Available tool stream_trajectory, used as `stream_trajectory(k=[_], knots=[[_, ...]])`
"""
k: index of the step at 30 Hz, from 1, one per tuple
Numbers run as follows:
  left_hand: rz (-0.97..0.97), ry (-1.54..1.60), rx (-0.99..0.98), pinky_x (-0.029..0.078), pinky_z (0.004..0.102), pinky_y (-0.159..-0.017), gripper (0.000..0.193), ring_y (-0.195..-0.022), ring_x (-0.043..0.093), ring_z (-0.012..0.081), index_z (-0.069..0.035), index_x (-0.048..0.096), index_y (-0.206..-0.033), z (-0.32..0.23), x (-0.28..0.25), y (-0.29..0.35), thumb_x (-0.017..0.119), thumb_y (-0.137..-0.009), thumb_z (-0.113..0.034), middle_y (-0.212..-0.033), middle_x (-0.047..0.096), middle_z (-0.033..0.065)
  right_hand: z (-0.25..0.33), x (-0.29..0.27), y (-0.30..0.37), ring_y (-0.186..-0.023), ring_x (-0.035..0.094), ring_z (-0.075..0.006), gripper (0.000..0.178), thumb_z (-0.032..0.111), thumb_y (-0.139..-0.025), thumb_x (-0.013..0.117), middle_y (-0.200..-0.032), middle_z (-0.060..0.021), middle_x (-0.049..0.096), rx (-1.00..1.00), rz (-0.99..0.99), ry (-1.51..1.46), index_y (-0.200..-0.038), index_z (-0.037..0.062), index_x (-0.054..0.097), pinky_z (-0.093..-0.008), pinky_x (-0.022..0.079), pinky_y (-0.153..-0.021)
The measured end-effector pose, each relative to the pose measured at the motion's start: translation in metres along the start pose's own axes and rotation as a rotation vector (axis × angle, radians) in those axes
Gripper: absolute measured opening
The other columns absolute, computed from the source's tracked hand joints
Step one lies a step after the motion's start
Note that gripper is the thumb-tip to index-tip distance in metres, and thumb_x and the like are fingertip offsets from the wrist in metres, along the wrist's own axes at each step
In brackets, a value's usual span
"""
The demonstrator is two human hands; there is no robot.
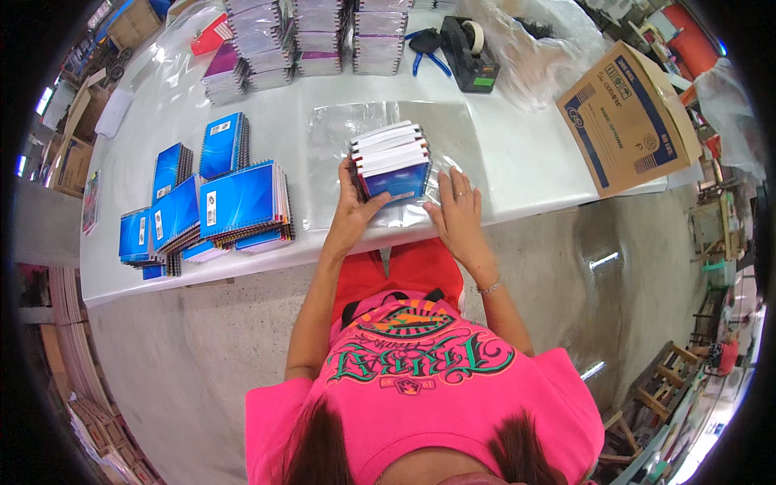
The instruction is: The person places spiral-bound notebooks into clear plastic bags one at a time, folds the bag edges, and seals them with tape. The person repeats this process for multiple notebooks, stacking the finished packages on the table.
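A stack of spiral notebooks (391, 162) stands in front of me, white page edges upward and a blue cover facing me. My left hand (356, 212) grips its left side, thumb across the blue cover and fingers behind the edge. To the right of the stack, my right hand (459, 208) rests with fingers stretched out on a transparent plastic sheet or bag (453, 129). This plastic lies flat beneath the stack. More blue spiral notebooks (242, 198) sit in several piles to the left.
Tall stacks of wrapped notebooks (323, 36) line the far side of the white table (299, 93). Beside them are blue-handled pliers (428, 52) and a black tape dispenser (470, 61). Crumpled plastic (529, 48) lies behind a cardboard box (626, 117) at the right edge.
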State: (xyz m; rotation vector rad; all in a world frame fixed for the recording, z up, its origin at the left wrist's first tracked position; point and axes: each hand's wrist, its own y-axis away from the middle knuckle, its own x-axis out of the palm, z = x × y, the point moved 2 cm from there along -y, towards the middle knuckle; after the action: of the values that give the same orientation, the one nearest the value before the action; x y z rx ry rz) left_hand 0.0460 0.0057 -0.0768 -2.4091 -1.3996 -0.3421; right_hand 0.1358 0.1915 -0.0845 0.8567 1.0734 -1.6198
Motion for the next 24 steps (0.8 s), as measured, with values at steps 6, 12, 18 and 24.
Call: stream_trajectory(k=[6,12,18,24], knots=[[-0.133,-0.042,-0.031,0.034,0.0362,-0.109,0.082,-0.128,0.043,0.0224,-0.010,0.015,-0.147,-0.019,-0.007,0.003,0.067,-0.084,0.001,-0.139,0.042,0.0141,0.007,0.004,0.006,-0.141,0.025,-0.0423,0.062,0.034,-0.096,0.053,-0.152,-0.0252,0.028,0.040,-0.044,-0.001,-0.145,-0.0012,0.035,-0.0584,0.018,-0.113],[-0.158,-0.028,0.000,0.032,0.0357,-0.110,0.084,-0.129,0.042,0.0230,-0.012,0.014,-0.148,-0.020,-0.017,-0.003,0.068,-0.084,-0.001,-0.139,0.042,0.0138,0.005,-0.001,-0.002,-0.142,0.025,-0.0405,0.064,0.028,-0.093,0.059,-0.150,-0.0238,0.031,0.034,-0.084,-0.103,-0.146,0.0012,0.034,-0.0557,0.018,-0.114],[0.008,-0.095,-0.026,0.030,0.0345,-0.111,0.087,-0.131,0.039,0.0208,-0.012,0.014,-0.148,-0.040,0.000,-0.007,0.068,-0.081,0.005,-0.139,0.040,0.0106,0.032,-0.034,-0.041,-0.142,0.028,-0.0312,0.072,0.011,-0.087,0.066,-0.152,-0.0190,0.031,-0.135,-0.014,-0.894,-0.148,0.0025,0.029,-0.0407,0.023,-0.116],[0.115,-0.118,-0.008,0.028,0.0332,-0.112,0.090,-0.134,0.033,0.0207,-0.008,0.009,-0.150,-0.016,-0.005,-0.011,0.065,-0.082,0.009,-0.143,0.034,0.0118,0.023,-0.011,-0.050,-0.141,0.027,-0.0256,0.081,-0.005,-0.084,0.062,-0.150,-0.0166,0.030,-0.054,0.178,-1.190,-0.151,0.0028,0.018,-0.0371,0.023,-0.116]])
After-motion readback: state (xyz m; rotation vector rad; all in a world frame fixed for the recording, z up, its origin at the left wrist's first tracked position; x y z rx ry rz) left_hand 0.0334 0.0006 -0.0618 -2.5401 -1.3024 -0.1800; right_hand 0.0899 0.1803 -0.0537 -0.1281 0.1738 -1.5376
